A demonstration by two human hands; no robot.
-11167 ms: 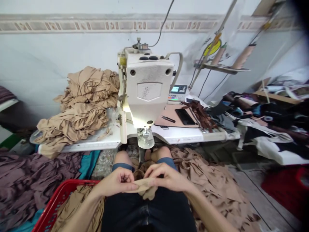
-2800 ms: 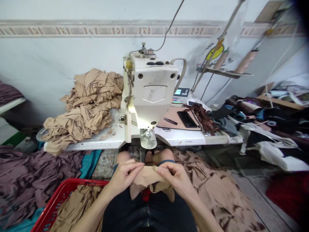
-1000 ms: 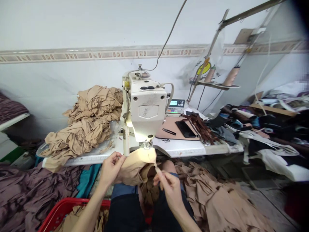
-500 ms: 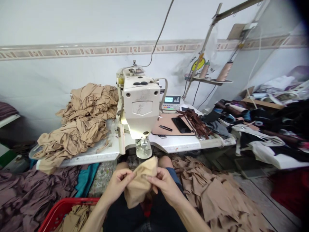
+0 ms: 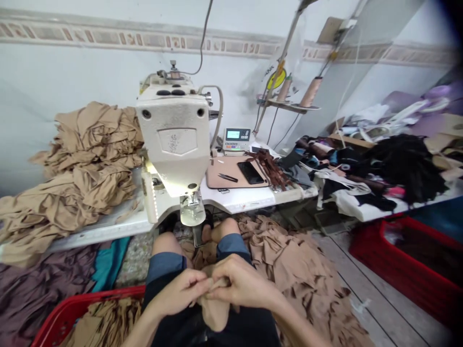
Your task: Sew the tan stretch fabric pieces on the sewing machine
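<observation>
Lower centre of frame | left hand and right hand are pinching a tan knit fabric piece between their fingertips | red plastic basket sitting just beside, lower left

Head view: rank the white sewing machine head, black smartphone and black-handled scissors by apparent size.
Largest to smallest: white sewing machine head, black smartphone, black-handled scissors.

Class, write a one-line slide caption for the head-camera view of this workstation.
Left hand and right hand pinch tan fabric in front of an industrial sewing machine.
</observation>
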